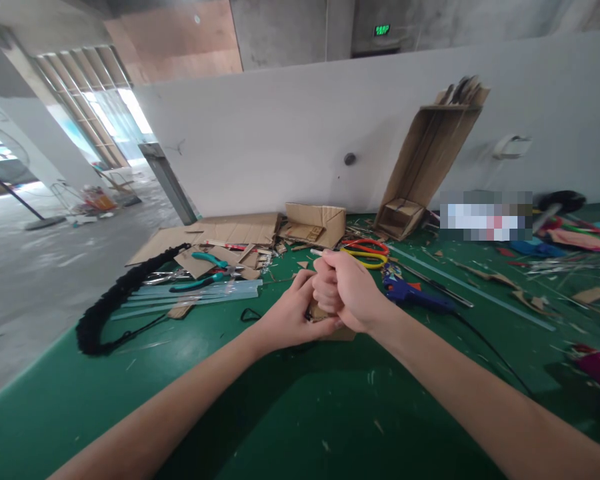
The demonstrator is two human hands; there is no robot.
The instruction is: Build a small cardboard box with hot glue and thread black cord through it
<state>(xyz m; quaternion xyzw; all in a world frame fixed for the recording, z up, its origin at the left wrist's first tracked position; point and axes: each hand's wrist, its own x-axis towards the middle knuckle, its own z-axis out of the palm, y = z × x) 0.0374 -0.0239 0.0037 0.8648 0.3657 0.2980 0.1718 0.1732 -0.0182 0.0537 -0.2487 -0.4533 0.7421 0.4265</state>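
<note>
Near the middle of the green table (220, 400), my left hand (293, 313) wraps round a small cardboard piece (343, 333), which shows under and between my hands. My right hand (345, 290) is closed in a fist on top of it, round a thin tool whose white end (317, 253) sticks out by the thumb; the rest of the tool is hidden. Both hands touch each other. Just behind them lie scissors with red and yellow handles (370, 259). A blue glue gun (415, 295) rests right of my right hand.
Glue sticks (230, 289), teal-handled pliers (200, 283) and a black fuzzy strip (107, 303) lie to the left. Cardboard sheets (245, 229) and a tall cardboard holder (430, 147) stand along the white partition (280, 133). The glue gun's cable runs to the right.
</note>
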